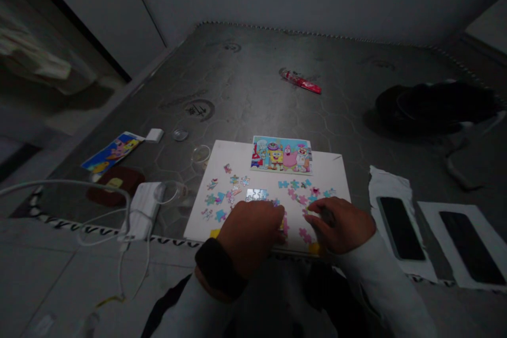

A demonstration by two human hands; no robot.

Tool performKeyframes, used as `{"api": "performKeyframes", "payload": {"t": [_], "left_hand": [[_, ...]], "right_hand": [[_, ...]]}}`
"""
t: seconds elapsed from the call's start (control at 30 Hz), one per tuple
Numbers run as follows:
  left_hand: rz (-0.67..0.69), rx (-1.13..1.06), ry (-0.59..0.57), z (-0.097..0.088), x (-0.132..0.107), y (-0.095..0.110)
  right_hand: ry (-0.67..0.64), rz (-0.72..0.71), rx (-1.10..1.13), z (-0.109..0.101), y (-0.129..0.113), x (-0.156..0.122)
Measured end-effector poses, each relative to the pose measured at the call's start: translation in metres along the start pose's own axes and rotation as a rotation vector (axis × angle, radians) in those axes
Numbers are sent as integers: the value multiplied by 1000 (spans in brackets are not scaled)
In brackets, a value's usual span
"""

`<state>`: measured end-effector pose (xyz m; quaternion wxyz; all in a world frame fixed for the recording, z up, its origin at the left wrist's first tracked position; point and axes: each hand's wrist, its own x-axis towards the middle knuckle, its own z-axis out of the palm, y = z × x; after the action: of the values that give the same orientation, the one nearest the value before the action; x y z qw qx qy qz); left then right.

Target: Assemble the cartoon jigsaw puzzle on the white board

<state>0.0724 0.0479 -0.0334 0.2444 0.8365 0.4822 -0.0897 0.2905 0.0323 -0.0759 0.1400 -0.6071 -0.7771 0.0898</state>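
My left hand (255,227), with a dark band at the wrist, is curled over the partly joined puzzle (256,194). Its fingertips point down and are mostly hidden, so what they grip cannot be made out. To the right, the thumb and index finger of my right hand (343,222) pinch a small pink puzzle piece (305,212) just above the board. Loose puzzle pieces (220,215) lie left of the joined part, and more pink pieces (304,235) lie near my right hand. A cartoon picture card (282,155) rests along the far side of the white board (328,169).
Two phones (400,227) lie on white sheets at right. A black bag-like object (435,105) sits behind them. Left of the board are clear round containers (201,153), a white power bank-like block with cables (146,208), a brown pouch (114,186) and a blue cartoon packet (113,153). A red wrapper (303,82) lies farther back.
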Motion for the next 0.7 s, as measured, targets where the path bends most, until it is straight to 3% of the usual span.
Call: {"api": "performKeyframes", "payload": {"t": [0.17, 0.3, 0.47, 0.53, 0.7], "left_hand": [[9, -2, 2, 2, 1, 0], [7, -10, 7, 1, 1, 0], [-5, -20, -19, -2, -1, 0], [-2, -22, -18, -2, -1, 0], [-6, -20, -24, -1, -1, -1]], "right_hand": [[-3, -53, 105, 3, 9, 4], [-46, -93, 257, -10, -5, 1], [-280, 142, 376, -25, -30, -10], [-323, 166, 410, -23, -31, -13], [-349, 23, 403, -8, -22, -12]]}}
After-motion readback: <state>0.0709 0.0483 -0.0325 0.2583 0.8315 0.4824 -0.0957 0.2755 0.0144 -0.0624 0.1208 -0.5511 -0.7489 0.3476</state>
